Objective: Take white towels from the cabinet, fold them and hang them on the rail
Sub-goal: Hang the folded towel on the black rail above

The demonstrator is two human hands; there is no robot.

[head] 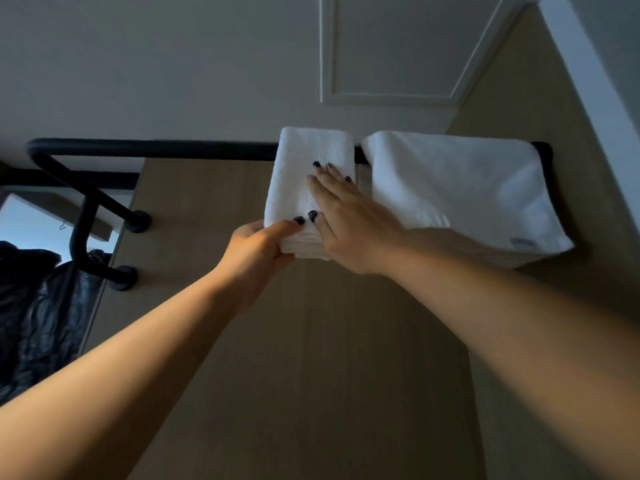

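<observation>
- Small white towel [308, 174] is folded narrow and draped over the black rail [156, 147], right of the rail's middle, hanging down the front.
- Large white towel [460, 188] is draped at the rail's right end, just beside the small one; a narrow strip of bare rail shows between them. Small label at its lower right corner.
- Left hand [256, 251] grips the small towel's lower left corner: thumb on the front face, fingers curled under the stacked bottom edge.
- Right hand [346, 220] lies flat on the small towel's front, right side; fingers straight and slightly spread, pressing the cloth, thumb near the bottom edge. Dark nail polish on both hands.
- Rail's left end bends down to two round wall mounts [138, 221] on the wood-tone panel [311, 341].
- Mirror [38, 271] at the far left edge shows dark reflected shapes, not identifiable.
- White ceiling with a recessed panel [398, 46] above the rail.
</observation>
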